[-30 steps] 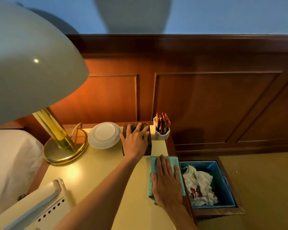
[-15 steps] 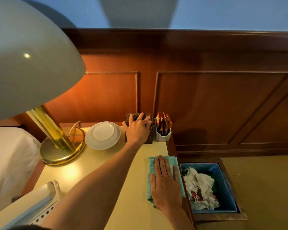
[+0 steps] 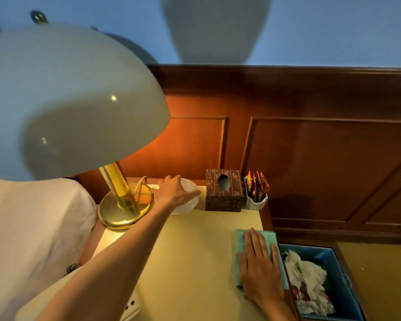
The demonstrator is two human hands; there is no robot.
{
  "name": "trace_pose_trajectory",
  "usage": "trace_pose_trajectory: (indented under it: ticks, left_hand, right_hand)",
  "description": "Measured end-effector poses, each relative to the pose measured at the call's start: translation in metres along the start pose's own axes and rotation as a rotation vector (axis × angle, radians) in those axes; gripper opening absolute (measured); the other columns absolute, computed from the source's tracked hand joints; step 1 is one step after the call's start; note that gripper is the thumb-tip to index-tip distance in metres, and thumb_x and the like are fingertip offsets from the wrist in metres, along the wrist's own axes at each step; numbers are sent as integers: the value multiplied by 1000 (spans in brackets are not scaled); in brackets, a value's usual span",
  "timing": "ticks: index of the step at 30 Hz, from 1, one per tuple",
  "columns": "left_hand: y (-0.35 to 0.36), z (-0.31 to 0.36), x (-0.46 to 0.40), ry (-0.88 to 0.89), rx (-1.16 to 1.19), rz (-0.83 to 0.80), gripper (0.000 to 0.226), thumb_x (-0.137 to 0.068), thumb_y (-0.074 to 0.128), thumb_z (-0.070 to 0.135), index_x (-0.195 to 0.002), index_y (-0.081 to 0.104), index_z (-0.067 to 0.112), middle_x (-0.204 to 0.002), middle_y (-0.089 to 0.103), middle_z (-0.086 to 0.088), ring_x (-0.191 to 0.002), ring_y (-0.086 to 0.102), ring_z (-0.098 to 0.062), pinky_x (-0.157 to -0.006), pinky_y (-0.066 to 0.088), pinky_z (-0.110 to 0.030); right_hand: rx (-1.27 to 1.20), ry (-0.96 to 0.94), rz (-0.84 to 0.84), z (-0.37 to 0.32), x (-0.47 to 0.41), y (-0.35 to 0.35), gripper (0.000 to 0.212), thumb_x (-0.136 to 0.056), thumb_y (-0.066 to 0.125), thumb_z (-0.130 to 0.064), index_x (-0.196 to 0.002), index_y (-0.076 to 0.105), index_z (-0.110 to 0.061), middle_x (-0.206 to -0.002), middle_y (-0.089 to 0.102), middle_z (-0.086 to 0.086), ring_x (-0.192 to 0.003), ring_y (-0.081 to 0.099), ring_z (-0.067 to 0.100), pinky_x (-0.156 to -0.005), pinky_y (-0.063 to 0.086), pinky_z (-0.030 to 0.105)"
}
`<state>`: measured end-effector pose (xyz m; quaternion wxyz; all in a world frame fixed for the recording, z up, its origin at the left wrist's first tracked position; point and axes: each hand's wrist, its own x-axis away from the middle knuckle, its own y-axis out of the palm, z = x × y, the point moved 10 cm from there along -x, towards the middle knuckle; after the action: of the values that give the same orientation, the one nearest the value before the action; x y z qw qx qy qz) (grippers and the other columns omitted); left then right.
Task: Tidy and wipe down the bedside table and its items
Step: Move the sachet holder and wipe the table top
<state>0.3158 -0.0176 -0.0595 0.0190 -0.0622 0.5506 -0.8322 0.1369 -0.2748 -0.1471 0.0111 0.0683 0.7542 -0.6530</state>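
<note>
The cream-topped bedside table [image 3: 190,246] stands against dark wood panelling. At its back edge stands a dark carved tissue box [image 3: 223,193], with a white holder of red sachets [image 3: 256,195] to its right. My left hand [image 3: 175,192] reaches over a white saucer [image 3: 190,200] left of the box, fingers curled on its rim. My right hand [image 3: 261,269] lies flat on a folded teal cloth [image 3: 241,246] near the table's right edge.
A brass lamp base [image 3: 123,210] with a big white shade [image 3: 63,100] fills the left. A white telephone [image 3: 132,306] sits at the front left. A blue bin [image 3: 338,262] of crumpled paper is on the floor at right. White bedding [image 3: 28,239] lies at left.
My left hand has let go of the tissue box, now at the back edge, and moved left onto the saucer. The right hand and cloth have stayed put.
</note>
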Motion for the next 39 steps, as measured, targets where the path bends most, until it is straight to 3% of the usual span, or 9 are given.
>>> trace_pose_trajectory:
  ticks: [5, 10, 18, 22, 26, 29, 32, 35, 39]
  left_hand:
    - [5, -10, 0, 50, 43, -73, 97, -57, 65, 81, -139, 43, 34, -133, 51, -4, -119, 47, -28, -93, 47, -47]
    - [9, -11, 20, 22, 79, -59, 100, -54, 69, 79, -140, 42, 36, -145, 45, 1, -128, 43, -28, -97, 47, -49]
    - [18, -9, 71, 37, 56, -34, 100, -56, 67, 80, -141, 39, 38, -145, 45, 1, -128, 42, -28, -94, 48, -46]
    - [24, -3, 98, 64, 54, -28, 98, -57, 65, 81, -141, 38, 39, -147, 42, 3, -129, 39, -27, -96, 46, -49]
    - [32, 6, 122, 73, 53, -43, 97, -59, 65, 80, -142, 35, 40, -148, 39, 4, -132, 36, -27, -98, 44, -53]
    - [37, 13, 137, 90, 47, -43, 98, -59, 64, 81, -143, 34, 41, -149, 38, 5, -132, 35, -26, -99, 43, -52]
    - [42, 20, 153, 102, 43, -56, 98, -60, 63, 81, -143, 32, 41, -150, 35, 5, -133, 33, -26, -100, 41, -50]
    - [43, 26, 168, 114, 34, -56, 97, -61, 62, 81, -144, 31, 41, -151, 32, 5, -134, 31, -25, -101, 40, -50]
    - [44, 32, 183, 123, 30, -73, 95, -63, 61, 80, -144, 29, 41, -149, 31, 5, -133, 29, -25, -102, 39, -49]
  right_hand:
    - [4, -12, 9, -1, 1, -3, 66, -99, 6, -48, -151, 29, -16, -157, 30, 3, -146, 25, 21, -114, 16, 47]
    - [-3, -9, 6, 0, 2, 0, 61, -99, 15, -47, -152, 26, -18, -159, 27, 2, -146, 22, 19, -115, 12, 46]
    - [-33, -11, 6, 1, 2, -3, 63, -98, 15, -47, -153, 24, -18, -160, 23, 1, -148, 17, 19, -117, 7, 45]
    - [-48, -20, -11, 0, 2, -3, 66, -97, 7, -51, -155, 16, -20, -162, 14, -1, -150, 8, 17, -119, 3, 45]
    - [-95, -42, -20, -4, 3, -7, 81, -89, -15, -61, -155, 6, -20, -163, 4, -1, -150, -2, 15, -121, -1, 45]
    - [-160, -29, -40, -3, 5, -9, 85, -88, 0, -69, -155, 1, -17, -163, -8, 0, -149, -11, 15, -121, -8, 40]
    - [-179, -7, 38, 1, 7, -16, 81, -90, 24, -65, -153, 21, -13, -162, 11, 8, -150, 6, 25, -121, 5, 42]
    - [-205, -21, 56, 2, 8, -16, 70, -93, 23, -53, -147, 38, -10, -154, 35, 10, -145, 25, 25, -120, 20, 45]
    - [-392, 20, 124, 9, 12, -25, 55, -95, 29, -38, -136, 53, -10, -144, 50, 8, -139, 38, 24, -116, 29, 44]
